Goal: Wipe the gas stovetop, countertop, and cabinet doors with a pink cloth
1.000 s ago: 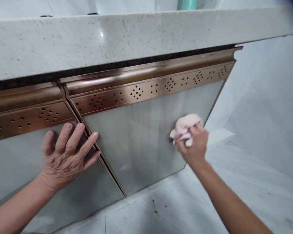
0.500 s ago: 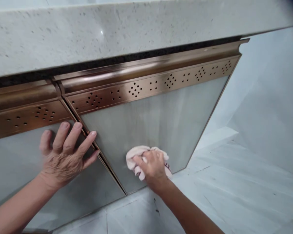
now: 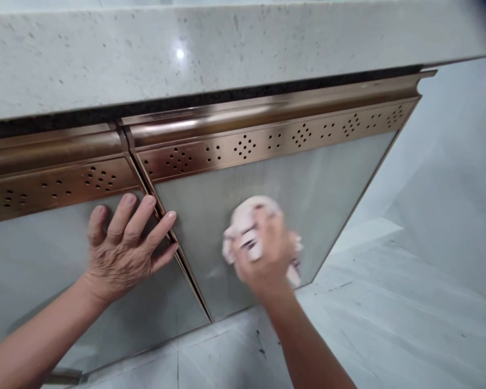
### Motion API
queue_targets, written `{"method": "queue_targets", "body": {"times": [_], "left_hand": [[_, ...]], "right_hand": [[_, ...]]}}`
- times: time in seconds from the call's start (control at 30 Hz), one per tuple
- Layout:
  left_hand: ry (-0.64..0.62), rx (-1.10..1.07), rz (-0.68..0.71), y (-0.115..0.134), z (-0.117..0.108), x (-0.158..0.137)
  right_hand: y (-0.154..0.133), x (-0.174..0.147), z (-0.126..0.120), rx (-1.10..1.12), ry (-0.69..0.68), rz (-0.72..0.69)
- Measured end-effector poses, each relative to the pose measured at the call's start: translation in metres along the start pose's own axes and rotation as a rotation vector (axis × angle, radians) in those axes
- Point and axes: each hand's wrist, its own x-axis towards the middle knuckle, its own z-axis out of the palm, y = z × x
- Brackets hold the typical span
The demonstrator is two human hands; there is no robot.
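My right hand (image 3: 269,254) grips a bunched white cloth (image 3: 253,216) with dark marks and presses it against the pale glass panel of the right cabinet door (image 3: 198,232). Motion blurs that hand and the cloth a little. Spread-fingered, my left hand (image 3: 129,243) rests on the left cabinet door (image 3: 36,270), its fingertips at the gap between the two doors. Both doors carry a copper-coloured metal strip (image 3: 283,140) with punched holes along the top.
Above the doors runs a speckled light stone countertop (image 3: 227,48). Whitish floor tiles (image 3: 380,324) with dark specks lie below, and a pale wall (image 3: 461,162) stands at the right.
My right hand has moved the cloth upward on the right door's glass. The view has shifted slightly, and my left hand keeps its place by the gap.
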Motion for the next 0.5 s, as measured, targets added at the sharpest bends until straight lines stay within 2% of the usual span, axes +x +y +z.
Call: {"method": "queue_targets", "body": {"times": [0.07, 0.13, 0.2, 0.27, 0.33, 0.4, 0.5], "left_hand": [[-0.021, 0.004, -0.011, 0.0, 0.0, 0.0], [-0.052, 0.007, -0.021, 0.001, -0.001, -0.001], [-0.07, 0.005, -0.029, 0.001, -0.001, -0.002], [-0.068, -0.007, -0.031, 0.001, -0.001, -0.003], [-0.071, -0.028, -0.041, 0.001, -0.001, -0.003], [-0.077, -0.061, -0.044, 0.0, -0.001, -0.003], [-0.085, -0.089, -0.054, -0.001, -0.001, -0.002]], "right_hand": [[-0.022, -0.03, 0.007, 0.016, -0.093, -0.27], [-0.012, -0.043, 0.009, 0.008, -0.099, -0.361], [0.027, -0.038, 0.009, -0.033, -0.02, -0.262], [0.073, -0.023, 0.007, -0.091, 0.094, -0.024], [0.106, -0.008, 0.005, -0.131, 0.178, 0.198], [0.113, -0.001, 0.005, -0.137, 0.208, 0.287], [0.077, -0.009, 0.013, -0.037, 0.073, 0.137]]}}
